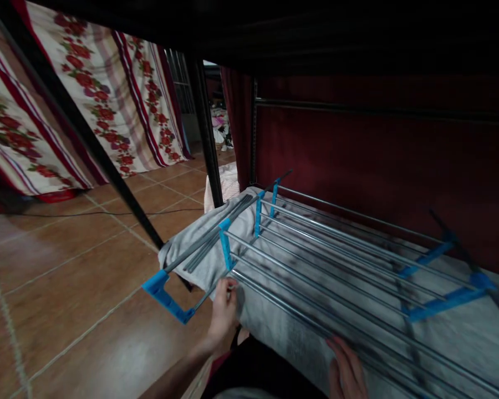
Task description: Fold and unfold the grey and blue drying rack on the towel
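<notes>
A rack of metal tubes [299, 246] joined by blue plastic brackets [225, 244] lies on a grey cloth. My left hand [224, 310] is just below the near left bracket, at the end of the front tubes. Its fingers are curled together, and what they hold, if anything, is hidden. Beside the front tube [283, 303], my right hand [347, 368] has its fingers stretched out, the fingertips at or touching the metal. An open-sided blue end bracket [166, 299] sticks out past the cloth's left edge. Several loose thin rods [205, 252] lie beside the rack.
The grey cloth [270, 327] covers a low surface in a dark metal frame [210, 133], with a dark panel overhead. A dark red curtain [357, 160] hangs behind. Tiled floor [87, 316], a thin cable [149, 213] and a floral curtain [103, 111] are at left.
</notes>
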The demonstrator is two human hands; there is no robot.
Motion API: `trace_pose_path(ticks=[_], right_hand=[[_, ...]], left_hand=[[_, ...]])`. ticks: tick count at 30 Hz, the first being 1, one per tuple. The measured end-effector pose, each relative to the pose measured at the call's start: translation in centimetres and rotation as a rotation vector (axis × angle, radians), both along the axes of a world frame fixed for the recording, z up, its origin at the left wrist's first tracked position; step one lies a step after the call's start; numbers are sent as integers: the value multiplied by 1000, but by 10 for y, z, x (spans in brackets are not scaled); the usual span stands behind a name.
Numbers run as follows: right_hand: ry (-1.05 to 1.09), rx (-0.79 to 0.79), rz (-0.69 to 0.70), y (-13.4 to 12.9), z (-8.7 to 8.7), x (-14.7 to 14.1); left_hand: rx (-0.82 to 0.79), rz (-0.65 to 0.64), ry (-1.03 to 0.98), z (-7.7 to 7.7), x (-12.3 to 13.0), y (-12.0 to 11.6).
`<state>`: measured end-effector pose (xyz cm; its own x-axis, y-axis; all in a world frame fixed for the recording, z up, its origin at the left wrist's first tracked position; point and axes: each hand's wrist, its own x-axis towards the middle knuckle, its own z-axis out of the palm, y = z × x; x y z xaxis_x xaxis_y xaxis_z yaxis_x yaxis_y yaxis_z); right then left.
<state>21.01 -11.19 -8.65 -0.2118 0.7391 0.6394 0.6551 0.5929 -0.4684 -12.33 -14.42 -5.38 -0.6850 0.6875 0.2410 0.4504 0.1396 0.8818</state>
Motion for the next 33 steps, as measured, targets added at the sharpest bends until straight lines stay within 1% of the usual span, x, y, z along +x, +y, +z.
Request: trace_pose_path(ticks=[1,2,3,5,8,10,11,12,14,17,19,21,25,28,33], right_hand=[[-78,52,44,6,-2,-11],[-141,92,75,13,-1,-22],[-197,119,97,19,2,-31],[-283,150,134,28,11,-46],[-303,238,250,31,27,-60],[-283,324,320,30,38,-67],[-277,360,327,29,44,-71],[-280,380,316,29,50,-77],[-307,358,262,32,63,-90],[-393,223,189,42,80,-112],[-445,158,170,49,87,-123],[-469,130,172,55,91,-129],[-453,133,185,59,97,-130],[-429,165,191,60,100,-129],[-425,263,202,63,101,-127]], left_hand=[[11,80,-5,1,-15,4],[20,133,-5,2,-28,10],[26,166,-3,3,-38,16],[38,199,7,4,-49,28],[84,189,14,6,-54,44],[110,125,-2,8,-54,50],[117,88,-16,10,-55,53],[124,59,-31,13,-56,54],[143,27,-58,19,-59,57],[150,-22,-75,28,-63,60],[142,-52,-85,30,-65,63],[149,-55,-108,29,-65,67],[214,8,-149,27,-62,74],[240,47,-177,30,-59,76],[237,53,-175,36,-53,76]])
